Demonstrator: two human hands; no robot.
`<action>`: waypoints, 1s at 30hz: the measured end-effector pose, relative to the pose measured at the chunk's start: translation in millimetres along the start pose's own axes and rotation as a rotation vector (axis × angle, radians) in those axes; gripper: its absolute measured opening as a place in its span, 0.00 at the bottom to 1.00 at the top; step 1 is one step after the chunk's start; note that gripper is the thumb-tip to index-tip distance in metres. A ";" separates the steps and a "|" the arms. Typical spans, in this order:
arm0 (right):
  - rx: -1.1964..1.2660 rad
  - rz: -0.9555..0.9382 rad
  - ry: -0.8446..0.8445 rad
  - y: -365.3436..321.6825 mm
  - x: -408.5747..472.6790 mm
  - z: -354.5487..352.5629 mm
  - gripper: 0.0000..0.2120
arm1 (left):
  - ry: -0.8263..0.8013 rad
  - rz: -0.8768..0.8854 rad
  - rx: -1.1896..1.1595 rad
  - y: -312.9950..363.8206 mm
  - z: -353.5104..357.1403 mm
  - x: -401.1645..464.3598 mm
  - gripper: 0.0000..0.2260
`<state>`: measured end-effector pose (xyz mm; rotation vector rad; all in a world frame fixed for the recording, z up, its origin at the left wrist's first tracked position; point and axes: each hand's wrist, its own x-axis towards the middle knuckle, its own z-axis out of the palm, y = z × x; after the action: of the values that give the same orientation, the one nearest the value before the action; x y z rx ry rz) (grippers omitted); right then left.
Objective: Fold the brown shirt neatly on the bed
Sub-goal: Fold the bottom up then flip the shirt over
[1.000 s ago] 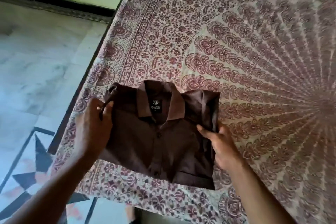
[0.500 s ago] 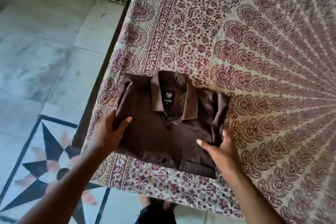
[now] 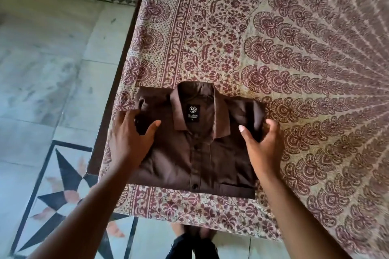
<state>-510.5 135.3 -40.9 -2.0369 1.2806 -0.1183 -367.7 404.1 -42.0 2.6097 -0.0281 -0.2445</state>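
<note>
The brown shirt (image 3: 195, 153) lies folded into a compact rectangle near the bed's front left corner, collar and black label facing up. My left hand (image 3: 130, 139) rests on its left side, thumb spread across the fabric and fingers at the left edge. My right hand (image 3: 263, 145) rests on its right side, thumb on top and fingers curled around the folded right edge. Both hands have the fingers apart and lie against the cloth; neither lifts it.
The bed (image 3: 294, 48) is covered by a cream sheet with a maroon floral print. Its dark left edge (image 3: 117, 73) drops to a tiled floor (image 3: 46, 73) with a black star inlay (image 3: 63, 185). My feet (image 3: 193, 242) show below the front edge.
My left hand has let go of the shirt's left edge and now lies flat on it. My right hand slid up the right edge. The camera view shifted toward the bed's corner.
</note>
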 end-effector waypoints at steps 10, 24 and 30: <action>-0.065 0.026 0.055 3.4 38.6 14.5 0.22 | 0.011 -0.088 -0.419 -5.7 3.2 19.6 0.04; -0.064 -0.002 -0.115 -24.3 41.8 29.5 0.15 | -0.146 -0.164 -0.622 -10.3 4.1 36.0 0.14; 0.062 -0.019 0.028 -23.6 24.1 7.6 0.09 | -0.103 -0.067 -0.472 -7.5 1.6 38.0 0.07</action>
<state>-477.5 125.5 -38.9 -2.0013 1.2600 -0.1940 -330.8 407.4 -53.5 2.1293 0.0726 -0.3613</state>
